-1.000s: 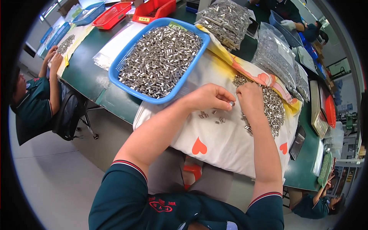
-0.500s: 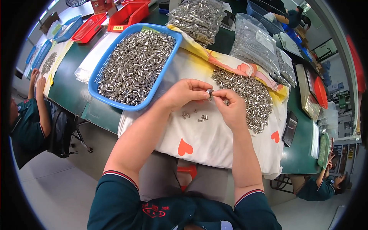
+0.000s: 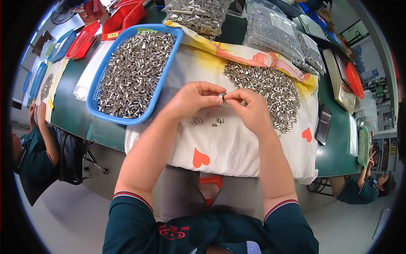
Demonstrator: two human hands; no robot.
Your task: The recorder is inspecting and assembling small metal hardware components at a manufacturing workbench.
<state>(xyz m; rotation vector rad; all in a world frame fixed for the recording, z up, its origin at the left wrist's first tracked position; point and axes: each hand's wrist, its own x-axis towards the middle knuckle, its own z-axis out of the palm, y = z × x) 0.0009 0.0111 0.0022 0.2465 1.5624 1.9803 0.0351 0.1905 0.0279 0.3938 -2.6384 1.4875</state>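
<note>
Currently, hands together: left hand (image 3: 198, 99) and right hand (image 3: 250, 111) pinch small metal piece (image 3: 222, 96) above white cloth (image 3: 237, 148). Plenty lying loose: big pile (image 3: 270, 91) by right hand, few pieces (image 3: 218, 122) nearer body. Blue basket (image 3: 112, 119) heaped; whether finished, cannot tell. Red emblem (image 3: 172, 233) on shirt; yellow label (image 3: 113, 35) on red bin, too small to read.
</note>
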